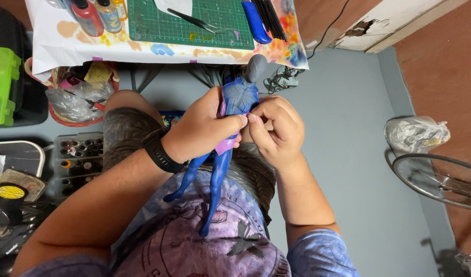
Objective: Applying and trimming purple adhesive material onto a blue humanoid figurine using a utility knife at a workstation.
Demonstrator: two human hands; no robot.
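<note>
Two hands hold one blue figure (230,128): left hand (202,125) clamped round its waist, right hand (276,128) pinching its side

A paint-stained paper-covered table (61,43) carries a green cutting mat (158,23) at its middle with tweezers (192,20) on it, paint bottles (97,15) toward its left end and a blue knife (256,23) toward its right.

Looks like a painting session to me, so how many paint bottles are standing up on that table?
3 show, at the table's top-left corner: a red bottle, a blue-labelled bottle beside it, and a yellow one at the edge. The frame may cut off others.
</note>
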